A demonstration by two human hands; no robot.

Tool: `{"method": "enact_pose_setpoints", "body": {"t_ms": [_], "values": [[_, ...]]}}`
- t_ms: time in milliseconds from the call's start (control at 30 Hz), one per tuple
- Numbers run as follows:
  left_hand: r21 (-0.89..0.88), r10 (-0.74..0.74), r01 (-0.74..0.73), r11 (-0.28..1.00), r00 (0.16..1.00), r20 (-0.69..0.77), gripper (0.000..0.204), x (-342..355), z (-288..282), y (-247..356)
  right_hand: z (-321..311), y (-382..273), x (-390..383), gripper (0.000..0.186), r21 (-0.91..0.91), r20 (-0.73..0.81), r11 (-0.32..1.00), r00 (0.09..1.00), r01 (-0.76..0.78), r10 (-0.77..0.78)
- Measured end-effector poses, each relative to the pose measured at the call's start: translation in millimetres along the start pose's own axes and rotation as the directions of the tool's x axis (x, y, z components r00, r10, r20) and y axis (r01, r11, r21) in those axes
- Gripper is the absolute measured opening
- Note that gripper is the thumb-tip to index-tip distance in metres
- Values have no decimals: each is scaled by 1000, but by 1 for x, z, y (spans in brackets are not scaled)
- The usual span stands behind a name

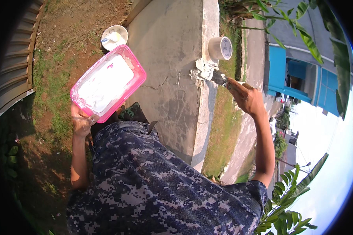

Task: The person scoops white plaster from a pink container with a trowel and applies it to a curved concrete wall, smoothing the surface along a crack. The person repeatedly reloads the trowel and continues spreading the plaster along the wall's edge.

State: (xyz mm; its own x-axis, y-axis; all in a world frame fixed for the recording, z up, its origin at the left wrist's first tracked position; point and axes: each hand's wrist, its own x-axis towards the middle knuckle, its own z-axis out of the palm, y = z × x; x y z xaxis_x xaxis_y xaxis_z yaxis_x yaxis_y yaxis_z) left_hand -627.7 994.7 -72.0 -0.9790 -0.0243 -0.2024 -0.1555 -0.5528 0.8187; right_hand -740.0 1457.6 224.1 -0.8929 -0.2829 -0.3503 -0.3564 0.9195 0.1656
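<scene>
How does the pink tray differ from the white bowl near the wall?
The pink tray is rectangular with rounded corners; the white bowl is round. The tray is held up in the left hand, while the bowl sits on the ground. The tray looks larger in view than the bowl. Both are open-topped and contain something white.

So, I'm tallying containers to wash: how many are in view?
3: the pink tub in the left hand, the white bowl on the ground, the pale cup on the wall.
</scene>
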Motion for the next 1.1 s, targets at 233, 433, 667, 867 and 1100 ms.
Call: {"method": "enact_pose_setpoints", "body": {"t_ms": [233,433,667,867,1100], "values": [[144,-15,18,989,1000,-20,107,8,4,8,-3,-13,-6,41,159,-2,970,983,-182,185],[98,-4,1,995,1000,30,104,21,30,23,-27,-68,44,33,-90,-106,996,994,22,-32],[196,70,-61,979,997,-41,105,6,18,6,-30,-89,79,37,240,-112,964,990,112,-87],[-51,105,-113,992,984,-143,97,-4,8,-2,101,-172,30,43,837,218,361,855,-412,470],[68,64,-62,996,998,-28,98,45,-32,41,169,-239,38,36,956,293,-227,569,-185,769]]}}
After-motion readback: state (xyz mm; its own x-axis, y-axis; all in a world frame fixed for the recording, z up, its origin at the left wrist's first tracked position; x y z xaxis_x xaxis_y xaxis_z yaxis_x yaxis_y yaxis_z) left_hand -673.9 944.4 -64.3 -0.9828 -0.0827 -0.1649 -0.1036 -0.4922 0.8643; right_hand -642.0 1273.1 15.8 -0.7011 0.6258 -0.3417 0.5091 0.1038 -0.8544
